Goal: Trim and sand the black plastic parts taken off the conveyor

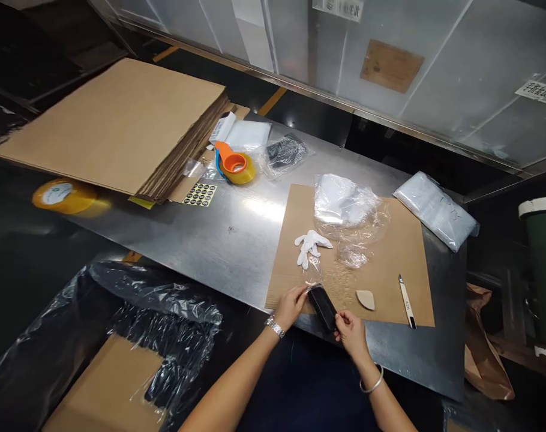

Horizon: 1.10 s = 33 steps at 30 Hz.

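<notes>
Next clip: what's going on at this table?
A person at a metal table holds a small black item in both hands. The left hand grips the end in clear plastic wrap, and the right hand grips the near end. The item is over a brown cardboard sheet, where white gloves, clear bags and a white cutter lie.

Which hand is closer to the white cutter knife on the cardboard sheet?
Right. The right hand grips the black item at its near end, left of the cutter knife; the left hand holds the item's other end, farther left.
</notes>
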Motion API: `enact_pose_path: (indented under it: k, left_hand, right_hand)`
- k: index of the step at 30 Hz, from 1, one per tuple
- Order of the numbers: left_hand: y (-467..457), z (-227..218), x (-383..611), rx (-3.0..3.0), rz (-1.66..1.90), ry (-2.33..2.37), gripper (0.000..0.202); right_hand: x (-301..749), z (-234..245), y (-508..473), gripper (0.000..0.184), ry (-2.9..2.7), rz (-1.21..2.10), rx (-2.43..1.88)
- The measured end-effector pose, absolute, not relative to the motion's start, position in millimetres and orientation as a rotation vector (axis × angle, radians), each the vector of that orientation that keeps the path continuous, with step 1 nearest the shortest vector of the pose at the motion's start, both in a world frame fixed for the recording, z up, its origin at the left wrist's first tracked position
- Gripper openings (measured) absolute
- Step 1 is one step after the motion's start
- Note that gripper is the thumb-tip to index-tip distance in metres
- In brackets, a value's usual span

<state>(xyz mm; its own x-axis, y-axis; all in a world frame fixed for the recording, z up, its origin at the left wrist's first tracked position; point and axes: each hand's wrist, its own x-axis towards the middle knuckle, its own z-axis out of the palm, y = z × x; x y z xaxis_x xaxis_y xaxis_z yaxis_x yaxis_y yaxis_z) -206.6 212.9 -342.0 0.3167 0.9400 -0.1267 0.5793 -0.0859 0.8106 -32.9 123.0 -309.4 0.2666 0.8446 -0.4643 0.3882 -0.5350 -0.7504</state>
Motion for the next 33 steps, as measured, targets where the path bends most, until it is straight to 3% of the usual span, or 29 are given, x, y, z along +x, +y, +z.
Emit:
enact_pose_path:
  k: [7, 16, 20, 23, 28, 33]
  left_hand:
    - [182.4, -321.7, -175.8, 1.950, 0.576, 1.516, 0.025]
    - [140.3, -273.8, -161.5, 1.922, 0.609, 1.532, 0.028]
    - [119.4, -246.1, -153.5, 1.731, 0.669, 1.565, 0.025]
    - [112.9, -231.8, -165.2, 1.480, 0.736, 1.646, 0.024]
    - [104.3, -229.0, -204.3, 1.027, 0.877, 1.497, 0.017]
    - [86.1, -246.6, -243.7, 0.487, 1.132, 1.521, 0.054]
  right_hand:
    - [-41.5, -300.0, 121.1, 0.021, -1.406, 0.983, -1.988]
    - [-28.0, -287.2, 133.8, 0.037, -1.568, 0.875, -2.024]
    - [-28.2, -261.4, 131.6, 0.022, -1.824, 0.878, -1.958]
    - [-28.2, -243.3, 136.1, 0.028, -1.987, 0.901, -1.904]
    - [-41.0, -205.7, 147.0, 0.020, -2.255, 1.112, -1.610]
    - [-93.2, -178.4, 148.0, 0.022, -2.092, 1.712, -1.193]
